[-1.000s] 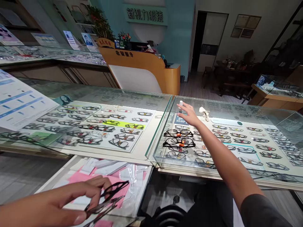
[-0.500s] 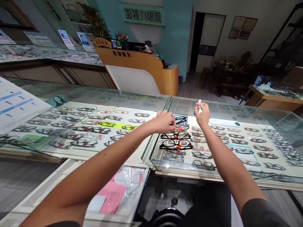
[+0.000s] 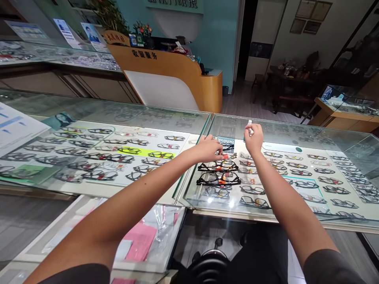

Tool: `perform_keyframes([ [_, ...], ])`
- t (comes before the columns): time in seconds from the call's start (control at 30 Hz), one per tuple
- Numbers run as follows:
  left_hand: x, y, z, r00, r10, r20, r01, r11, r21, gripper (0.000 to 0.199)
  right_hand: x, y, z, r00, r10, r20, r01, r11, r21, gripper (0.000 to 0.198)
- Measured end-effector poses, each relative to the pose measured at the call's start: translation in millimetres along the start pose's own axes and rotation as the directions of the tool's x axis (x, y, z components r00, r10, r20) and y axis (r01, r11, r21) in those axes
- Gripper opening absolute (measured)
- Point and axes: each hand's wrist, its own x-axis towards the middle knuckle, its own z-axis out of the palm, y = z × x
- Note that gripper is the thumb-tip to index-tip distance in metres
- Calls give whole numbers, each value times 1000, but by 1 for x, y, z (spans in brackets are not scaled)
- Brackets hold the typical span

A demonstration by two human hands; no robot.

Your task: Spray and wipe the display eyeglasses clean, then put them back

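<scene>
My left hand [image 3: 209, 150] reaches over the glass counter top, its fingers closed at a pair of dark eyeglasses [image 3: 227, 147] that shows partly past the fingertips. Below that hand, two black-framed eyeglasses lie on the glass: an upper pair [image 3: 217, 166] and a nearer pair [image 3: 218, 179], both with orange tags. My right hand [image 3: 254, 139] is held up to the right, wrapped around a small bottle with a white top [image 3: 250, 123]. Most of the bottle is hidden by the fingers.
Under the glass of the display counter [image 3: 198, 197] lie several rows of eyeglasses. A printed white sheet [image 3: 20, 128] rests at the left. Below is an open drawer with pink packets [image 3: 142, 240]. A wooden cashier desk [image 3: 211, 92] stands beyond.
The view has tipped down slightly. The dark eyeglasses at my left hand are lower and more hidden behind the fingers. My right hand still grips the bottle, its fingers now closer together.
</scene>
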Motion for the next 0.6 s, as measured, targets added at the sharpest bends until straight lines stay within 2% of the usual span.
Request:
perform_keyframes([
  [0.1,-10,7,-4,998,-14,-54,14,1000,-1,29,1,-1,-1,1000,2,-21,-2,1000,5,8],
  [0.17,-28,16,-9,977,-9,-211,-1,999,-50,27,2,-1,-2,998,44,-33,-44,999,3,7],
  [0.23,-56,28,-13,923,54,-380,-120,981,-152,17,3,0,-3,993,105,-47,-104,994,22,16],
  [0.27,-73,34,-14,905,110,-410,-218,949,-227,9,3,1,-3,991,128,-50,-125,991,45,20],
  [0.3,-91,40,-13,912,191,-362,-317,889,-331,6,3,2,-2,988,142,-56,-138,987,77,23],
  [0.33,-109,44,-10,927,266,-263,-365,801,-475,7,3,5,-2,987,150,-62,-142,983,113,25],
  [0.37,-126,47,-4,924,361,-124,-356,702,-617,7,4,7,0,986,154,-68,-142,978,149,26],
  [0.4,-142,47,3,899,438,27,-283,627,-726,7,5,10,1,985,158,-72,-143,972,185,28],
  [0.43,-156,44,13,866,470,172,-176,607,-775,9,6,13,3,983,165,-76,-145,964,222,28],
  [0.5,-180,28,38,807,427,408,32,658,-753,11,9,19,8,977,200,-73,-168,935,311,28],
  [0.6,-205,-18,78,758,215,615,301,722,-623,13,13,21,13,952,306,-22,-265,856,443,27],
])
